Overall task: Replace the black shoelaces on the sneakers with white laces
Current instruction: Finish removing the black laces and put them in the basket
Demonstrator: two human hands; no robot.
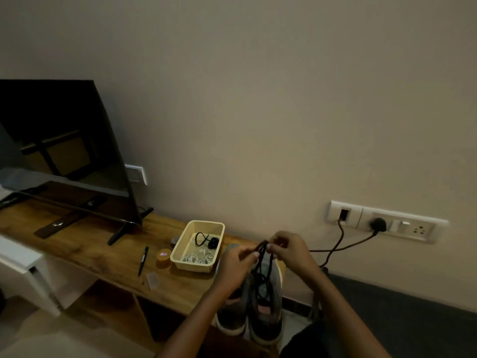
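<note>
Your two sneakers (255,316) sit side by side at the near edge of the counter (90,244), close enough to work over. Above them your left hand (236,264) and right hand (289,250) each pinch the black lace (263,257) between thumb and fingertips, both grips closed on it, probably to gather the strand into loops. It is thin, dark and limp, and its lower part hangs onto the right shoe; whether it is threaded there is unclear. White laces (197,258) lie coiled in the cream basket (180,245) just beside the shoes, ready to hand.
</note>
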